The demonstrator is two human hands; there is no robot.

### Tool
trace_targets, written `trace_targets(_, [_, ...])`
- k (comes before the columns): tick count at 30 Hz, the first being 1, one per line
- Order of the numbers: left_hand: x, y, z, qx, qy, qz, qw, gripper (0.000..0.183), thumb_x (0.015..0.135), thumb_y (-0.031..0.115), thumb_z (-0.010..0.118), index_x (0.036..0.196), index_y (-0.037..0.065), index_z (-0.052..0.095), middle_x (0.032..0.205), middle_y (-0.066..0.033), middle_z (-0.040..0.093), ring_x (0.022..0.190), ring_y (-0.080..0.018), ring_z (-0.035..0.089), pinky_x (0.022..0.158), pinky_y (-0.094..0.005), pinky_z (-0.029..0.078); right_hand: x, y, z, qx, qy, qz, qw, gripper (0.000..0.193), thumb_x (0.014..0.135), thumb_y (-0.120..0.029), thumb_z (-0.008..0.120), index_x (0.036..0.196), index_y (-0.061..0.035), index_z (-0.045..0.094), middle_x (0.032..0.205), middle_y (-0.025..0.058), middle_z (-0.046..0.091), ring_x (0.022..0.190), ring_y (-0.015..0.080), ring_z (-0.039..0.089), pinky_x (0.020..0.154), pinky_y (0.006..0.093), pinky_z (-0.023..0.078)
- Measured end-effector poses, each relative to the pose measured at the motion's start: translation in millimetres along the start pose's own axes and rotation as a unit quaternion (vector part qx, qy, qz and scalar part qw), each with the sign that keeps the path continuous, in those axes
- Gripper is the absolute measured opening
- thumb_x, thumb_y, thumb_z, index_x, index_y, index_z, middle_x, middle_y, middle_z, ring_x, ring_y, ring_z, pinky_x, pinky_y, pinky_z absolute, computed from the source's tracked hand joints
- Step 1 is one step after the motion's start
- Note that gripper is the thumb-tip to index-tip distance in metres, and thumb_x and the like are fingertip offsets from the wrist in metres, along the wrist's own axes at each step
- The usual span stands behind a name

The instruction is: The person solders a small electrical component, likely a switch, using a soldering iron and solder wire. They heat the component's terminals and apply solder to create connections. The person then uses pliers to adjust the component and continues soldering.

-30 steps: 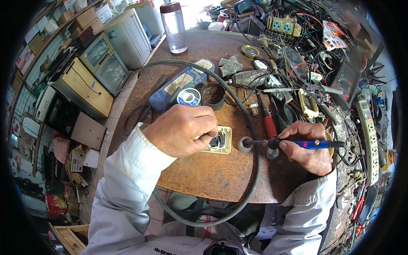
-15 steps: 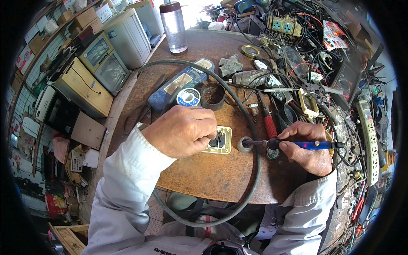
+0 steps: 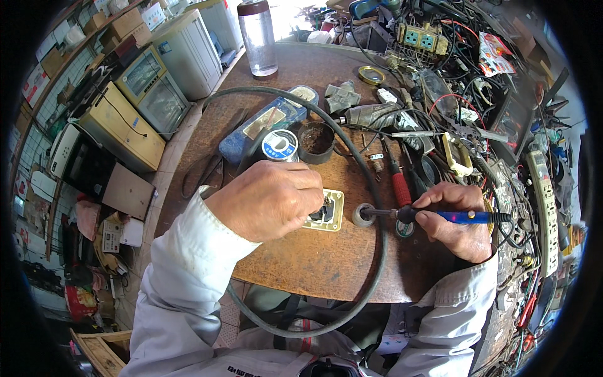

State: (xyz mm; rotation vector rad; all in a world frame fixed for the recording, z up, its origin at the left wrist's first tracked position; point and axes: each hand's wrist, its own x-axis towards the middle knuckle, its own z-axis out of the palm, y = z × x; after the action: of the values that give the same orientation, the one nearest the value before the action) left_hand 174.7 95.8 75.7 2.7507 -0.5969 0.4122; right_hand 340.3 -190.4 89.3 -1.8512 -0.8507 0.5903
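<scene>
My right hand (image 3: 457,220) is closed around a soldering iron (image 3: 461,217) with a blue handle. The iron's tip reaches into a small round pot (image 3: 362,215) on the wooden table. Over the cream socket plate (image 3: 339,210) my left hand (image 3: 270,200) is pinched closed; its fingertips are at the plate's dark middle. What those fingers hold, if anything, is hidden. A thick black cable (image 3: 380,251) loops around the plate, runs past the pot and hangs over the table's front edge. Beyond my left hand stands a solder wire spool (image 3: 279,146) with a blue-and-white label.
A dark round tin (image 3: 316,142) and a blue case (image 3: 254,129) lie behind the spool. A clear bottle (image 3: 257,44) stands at the far edge. To the right are a red-handled screwdriver (image 3: 400,186), a power strip (image 3: 544,207) and heaped wires and tools.
My left hand has shifted very slightly at the socket plate. The soldering iron stays with its tip in the pot.
</scene>
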Motion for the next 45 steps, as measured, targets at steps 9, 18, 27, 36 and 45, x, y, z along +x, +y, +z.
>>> trace_targets(9, [0, 8, -7, 0.020, -0.003, -0.007, 1.000, 0.014, 0.071, 0.000, 0.080, 0.081, 0.002, 0.070, 0.091, -0.0072, 0.070, 0.087, -0.0262, 0.071, 0.076, -0.0384, 0.060, -1, 4, 2, 0.039, 0.009, 0.015, 0.999, 0.020, 0.083, -0.009, 0.082, 0.097, 0.0040, 0.078, 0.081, 0.0066, 0.075, 0.074, 0.0100, 0.068, 0.067, 0.0268, 0.053])
trace_targets(18, [-4, 6, -15, -0.007, -0.004, -0.009, 1.000, 0.015, 0.071, -0.003, 0.077, 0.081, 0.002, 0.067, 0.089, -0.0081, 0.069, 0.083, -0.0285, 0.070, 0.073, -0.0400, 0.058, 0, 1, 0, 0.014, 0.003, 0.023, 1.000, 0.020, 0.083, -0.009, 0.082, 0.097, 0.0042, 0.078, 0.081, 0.0068, 0.075, 0.075, 0.0102, 0.068, 0.069, 0.0266, 0.054])
trace_targets(27, [-5, 7, -12, -0.126, 0.077, -0.104, 0.984, 0.014, 0.080, -0.008, 0.075, 0.091, -0.001, 0.069, 0.089, -0.0129, 0.070, 0.078, -0.0282, 0.072, 0.066, -0.0376, 0.057, -1, 1, 0, -0.008, 0.006, 0.008, 1.000, 0.020, 0.083, -0.011, 0.082, 0.096, 0.0031, 0.078, 0.080, 0.0057, 0.075, 0.072, 0.0100, 0.068, 0.066, 0.0270, 0.053])
trace_targets(36, [-3, 4, -5, -0.167, 0.062, -0.126, 0.976, 0.014, 0.083, -0.006, 0.074, 0.095, -0.001, 0.072, 0.087, -0.0109, 0.069, 0.073, -0.0236, 0.070, 0.062, -0.0347, 0.054, 1, 2, 0, 0.007, -0.007, 0.003, 1.000, 0.020, 0.086, -0.014, 0.082, 0.097, 0.0029, 0.078, 0.076, 0.0054, 0.074, 0.068, 0.0088, 0.067, 0.061, 0.0259, 0.052])
trace_targets(45, [-3, 1, -3, -0.183, 0.037, -0.133, 0.973, 0.012, 0.085, -0.006, 0.073, 0.095, 0.000, 0.072, 0.084, -0.0083, 0.066, 0.068, -0.0187, 0.066, 0.059, -0.0333, 0.051, 2, 6, 0, 0.003, -0.008, 0.001, 1.000, 0.020, 0.085, -0.014, 0.082, 0.096, 0.0024, 0.078, 0.076, 0.0048, 0.074, 0.068, 0.0089, 0.066, 0.061, 0.0257, 0.051])
